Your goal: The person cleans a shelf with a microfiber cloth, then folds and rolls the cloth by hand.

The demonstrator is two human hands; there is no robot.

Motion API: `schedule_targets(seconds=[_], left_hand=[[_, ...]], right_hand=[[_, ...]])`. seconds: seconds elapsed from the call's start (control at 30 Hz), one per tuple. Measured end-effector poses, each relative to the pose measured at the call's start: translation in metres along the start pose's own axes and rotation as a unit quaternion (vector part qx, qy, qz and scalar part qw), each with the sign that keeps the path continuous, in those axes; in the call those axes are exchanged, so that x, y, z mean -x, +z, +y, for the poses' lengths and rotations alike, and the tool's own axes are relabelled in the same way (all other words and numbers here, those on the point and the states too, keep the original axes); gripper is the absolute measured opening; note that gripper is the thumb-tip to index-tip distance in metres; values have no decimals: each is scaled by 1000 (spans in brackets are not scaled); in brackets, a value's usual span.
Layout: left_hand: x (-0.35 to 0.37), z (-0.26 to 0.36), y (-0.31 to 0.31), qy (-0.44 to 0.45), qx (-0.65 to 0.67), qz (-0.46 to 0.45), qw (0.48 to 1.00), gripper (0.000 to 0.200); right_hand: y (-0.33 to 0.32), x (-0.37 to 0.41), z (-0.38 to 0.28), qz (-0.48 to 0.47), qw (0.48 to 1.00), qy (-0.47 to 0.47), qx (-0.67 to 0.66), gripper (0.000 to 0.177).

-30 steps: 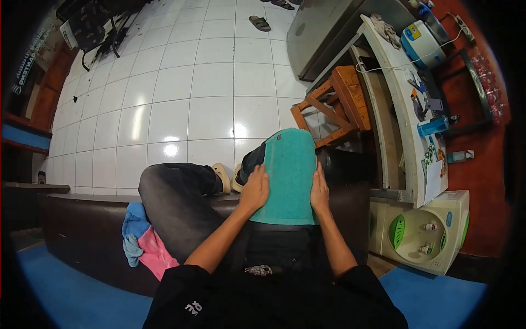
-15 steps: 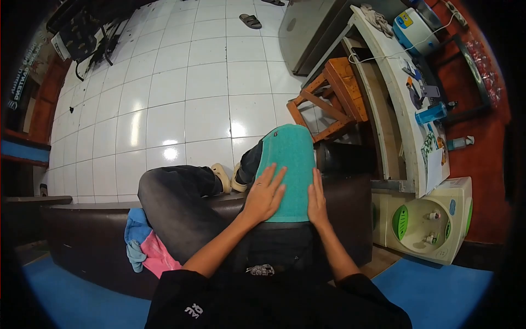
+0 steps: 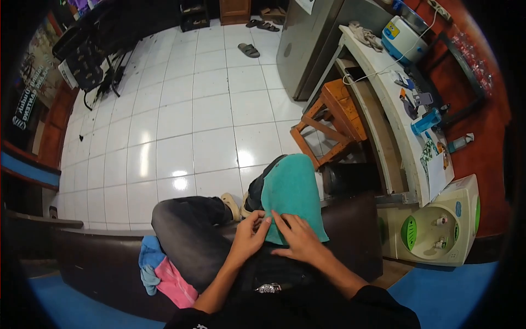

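A teal cloth [image 3: 293, 189] lies draped over the right thigh and knee. At its near left edge my left hand [image 3: 251, 237] is closed, thumb and fingertips pressed together on the cloth's edge. My right hand [image 3: 298, 237] rests over the near part of the cloth beside it, thumb apart from the other fingers, which reach toward the left hand. Whether the right fingertips grip any cloth is too small to tell. On the dark bench left of the legs sit a blue cloth [image 3: 150, 252] and a pink cloth [image 3: 175, 282], bunched together.
Right of the legs stand a wooden stool [image 3: 342, 112], a white desk [image 3: 383, 82] with bottles and small items, and a water dispenser [image 3: 433, 233]. The dark bench [image 3: 104, 263] is under the person. A sandal [image 3: 249, 50] lies on the tiled floor.
Both hands have drawn together at the cloth's near left edge; before, they lay flat on either side of it. The near edge now hangs slanted. The view has tilted up.
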State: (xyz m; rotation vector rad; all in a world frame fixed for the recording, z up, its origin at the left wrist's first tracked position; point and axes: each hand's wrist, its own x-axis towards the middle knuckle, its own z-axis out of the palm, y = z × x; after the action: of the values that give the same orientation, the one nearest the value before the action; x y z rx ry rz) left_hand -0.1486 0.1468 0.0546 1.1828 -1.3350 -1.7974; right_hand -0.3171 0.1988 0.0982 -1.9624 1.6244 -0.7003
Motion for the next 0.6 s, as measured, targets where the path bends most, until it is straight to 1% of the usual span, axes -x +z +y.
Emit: schedule_targets(seconds=[0.03, 0.07, 0.13, 0.17, 0.2, 0.23, 0.27, 0.3, 0.33, 0.37, 0.4, 0.43, 0.47, 0.5, 0.53, 0.57, 0.6], left_hand=[[2, 15, -2, 9, 13, -27, 1000, 19], [4, 31, -1, 16, 10, -28, 999, 19], [6, 55, 4, 108, 47, -19, 993, 32], [3, 48, 3, 184, -18, 7, 983, 59], [4, 53, 4, 238, -87, 28, 967, 80], [5, 58, 9, 257, -112, 13, 960, 85], [7, 65, 16, 276, -135, -3, 952, 91], [12, 77, 27, 269, -153, 1, 951, 77], [8, 76, 28, 273, -154, 1, 950, 77], [1, 72, 28, 291, -202, 21, 935, 68], [-5, 72, 28, 307, -250, 41, 917, 62], [-12, 83, 23, 299, -251, 78, 917, 56], [-22, 96, 17, 320, -252, 116, 906, 53], [-32, 113, 9, 332, -265, 132, 895, 52], [-42, 132, 1, 308, -288, 128, 898, 52], [-58, 140, -9, 377, -306, 125, 865, 52], [-65, 154, -15, 397, -320, 119, 852, 52]], right_hand=[[2, -3, -8, 31, 999, 11, 33, 58], [2, -7, -1, 37, 999, 8, 35, 58], [-4, -24, 8, 132, 985, 61, -96, 51], [-11, -27, 8, 168, 971, 133, -109, 35], [-25, -37, -1, 173, 970, 131, -111, 35], [-39, -47, -9, 214, 900, 155, -347, 30], [-52, -54, -18, 240, 773, 168, -562, 28], [-66, -60, -28, 243, 773, 164, -562, 28], [-80, -65, -40, 243, 746, 137, -604, 29], [-89, -72, -45, 239, 717, 110, -645, 30], [-98, -81, -45, 239, 718, 106, -645, 30], [-107, -89, -44, 258, 722, 95, -635, 30], [-118, -98, -43, 279, 724, 83, -625, 30], [-127, -108, -35, 305, 723, 75, -615, 29], [-136, -117, -25, 331, 721, 67, -606, 28], [-146, -120, -17, 354, 728, 95, -579, 27], [-155, -122, -1, 350, 734, 56, -579, 25]])
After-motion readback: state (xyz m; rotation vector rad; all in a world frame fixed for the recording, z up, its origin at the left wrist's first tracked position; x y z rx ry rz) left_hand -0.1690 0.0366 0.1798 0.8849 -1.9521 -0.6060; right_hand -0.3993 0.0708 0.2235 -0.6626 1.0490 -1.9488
